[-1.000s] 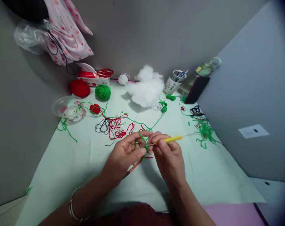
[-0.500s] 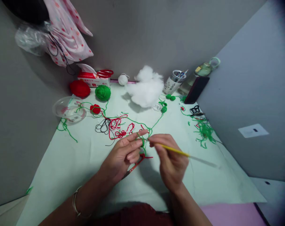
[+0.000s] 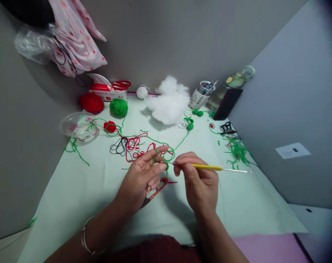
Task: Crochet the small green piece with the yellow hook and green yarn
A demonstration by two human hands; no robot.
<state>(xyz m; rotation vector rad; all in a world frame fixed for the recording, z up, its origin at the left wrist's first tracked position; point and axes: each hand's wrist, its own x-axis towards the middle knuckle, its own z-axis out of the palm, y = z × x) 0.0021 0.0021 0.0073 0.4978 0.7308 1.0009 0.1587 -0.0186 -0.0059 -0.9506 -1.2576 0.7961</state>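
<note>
My right hand [image 3: 200, 180] is closed round the yellow grip of a crochet hook [image 3: 209, 167], which lies nearly level. Its thin metal tip reaches left to my left fingertips. Between thumb and fingers, my left hand [image 3: 142, 175] pinches a small green crochet piece [image 3: 166, 167]. Green yarn [image 3: 158, 153] runs over the raised left index finger. Partly hidden below that hand lie thread snips [image 3: 157, 190] with orange-red handles, beside a short red strand.
Red yarn [image 3: 91, 103], a green ball [image 3: 118, 107], a tissue box [image 3: 108, 91] and a clear bowl [image 3: 80, 128] stand left. White stuffing [image 3: 168, 102] sits behind. A pen cup [image 3: 202, 95], bottle [image 3: 234, 82], phone [image 3: 228, 105] and green yarn scraps [image 3: 237, 149] are right.
The crochet hook has swung from a downward slant to nearly level, its right end rising. My left fingers have shifted slightly, and the yarn over the index finger shows more plainly.
</note>
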